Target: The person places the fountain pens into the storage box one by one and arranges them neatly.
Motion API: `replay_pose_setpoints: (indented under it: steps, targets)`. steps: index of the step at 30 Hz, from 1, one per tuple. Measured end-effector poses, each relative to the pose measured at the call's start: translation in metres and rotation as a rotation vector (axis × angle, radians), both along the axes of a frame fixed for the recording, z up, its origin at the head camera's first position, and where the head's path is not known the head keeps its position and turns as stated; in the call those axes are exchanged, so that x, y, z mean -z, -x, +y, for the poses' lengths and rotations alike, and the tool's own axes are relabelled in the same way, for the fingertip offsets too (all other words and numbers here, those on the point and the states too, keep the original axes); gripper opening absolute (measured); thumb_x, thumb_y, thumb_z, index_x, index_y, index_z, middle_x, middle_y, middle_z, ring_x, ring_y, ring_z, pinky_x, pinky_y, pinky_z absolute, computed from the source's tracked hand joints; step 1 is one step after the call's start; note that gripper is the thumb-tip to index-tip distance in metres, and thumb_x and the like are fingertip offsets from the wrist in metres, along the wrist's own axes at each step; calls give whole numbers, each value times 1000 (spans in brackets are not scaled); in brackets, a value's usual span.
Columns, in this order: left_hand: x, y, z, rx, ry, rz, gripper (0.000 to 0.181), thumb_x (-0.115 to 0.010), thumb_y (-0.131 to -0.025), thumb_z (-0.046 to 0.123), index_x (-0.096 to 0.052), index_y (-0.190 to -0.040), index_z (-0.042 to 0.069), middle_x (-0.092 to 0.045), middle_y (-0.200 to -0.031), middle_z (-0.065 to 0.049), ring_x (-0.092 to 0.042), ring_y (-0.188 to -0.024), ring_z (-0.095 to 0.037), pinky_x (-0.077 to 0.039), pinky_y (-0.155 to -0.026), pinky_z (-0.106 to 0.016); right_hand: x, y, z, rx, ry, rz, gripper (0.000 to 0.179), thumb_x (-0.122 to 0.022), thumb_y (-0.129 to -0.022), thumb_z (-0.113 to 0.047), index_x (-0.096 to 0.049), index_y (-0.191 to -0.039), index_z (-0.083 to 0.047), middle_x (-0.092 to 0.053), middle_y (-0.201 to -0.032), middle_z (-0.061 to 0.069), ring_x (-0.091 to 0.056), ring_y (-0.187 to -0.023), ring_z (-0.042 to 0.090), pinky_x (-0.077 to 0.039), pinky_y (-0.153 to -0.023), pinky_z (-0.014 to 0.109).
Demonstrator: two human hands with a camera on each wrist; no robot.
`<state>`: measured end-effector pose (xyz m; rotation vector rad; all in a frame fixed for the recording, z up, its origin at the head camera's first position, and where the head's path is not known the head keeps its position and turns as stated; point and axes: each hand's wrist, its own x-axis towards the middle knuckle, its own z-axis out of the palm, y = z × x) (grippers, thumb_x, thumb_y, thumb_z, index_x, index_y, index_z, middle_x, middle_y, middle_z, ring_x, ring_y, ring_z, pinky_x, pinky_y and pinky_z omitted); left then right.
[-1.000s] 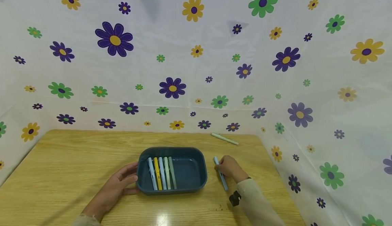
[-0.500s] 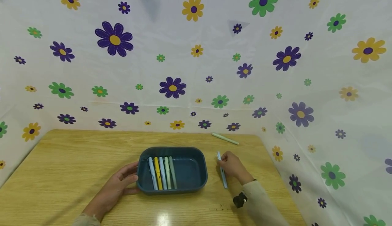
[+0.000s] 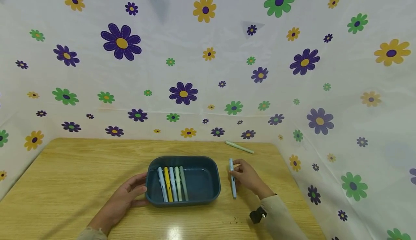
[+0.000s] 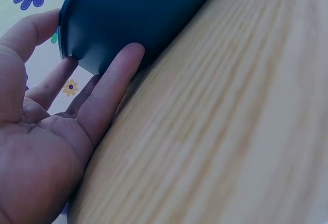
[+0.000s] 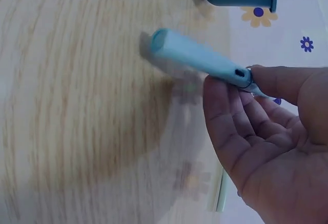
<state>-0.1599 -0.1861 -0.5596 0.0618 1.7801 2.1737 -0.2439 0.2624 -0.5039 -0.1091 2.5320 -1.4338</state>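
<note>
A dark blue rectangular box (image 3: pixel 203 184) stands on the table with several capped pens lined up in its left half, among them a yellow pen (image 3: pixel 167 184). My left hand (image 3: pixel 121 198) rests against the box's left end, its fairly straight fingers touching the outer wall and rim, also seen in the left wrist view. To the right of the box, my right hand (image 3: pixel 248 177) pinches a light blue pen (image 3: pixel 233 186) between thumb and fingers. In the right wrist view this pen (image 5: pixel 200 57) is tilted, its free end pointing away from the palm over the wood.
A pale green pen (image 3: pixel 239 147) lies near the table's back edge, right of the box. Small dark specks (image 3: pixel 234 220) dot the wooden table (image 3: pixel 81 171) at the front. Flower-patterned cloth (image 3: pixel 149 74) encloses the back and sides.
The right hand has turned the light blue pen more upright in the head view and shifted it slightly. The left hand and the box have stayed in place.
</note>
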Motion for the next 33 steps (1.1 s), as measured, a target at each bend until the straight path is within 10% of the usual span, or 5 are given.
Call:
replay_pose_setpoints:
  steps: [33]
  targets:
    - [-2, -1, 0, 15, -13, -4, 67, -59, -107, 18, -24, -162, 2, -30, -161, -27, -61, -123, -19, -59, -95, -51, -19, -10, -17, 141, 70, 128, 51, -69, -100, -9, -50, -147, -12, -61, -106, 12, -65, -82, 22, -64, -62, 42]
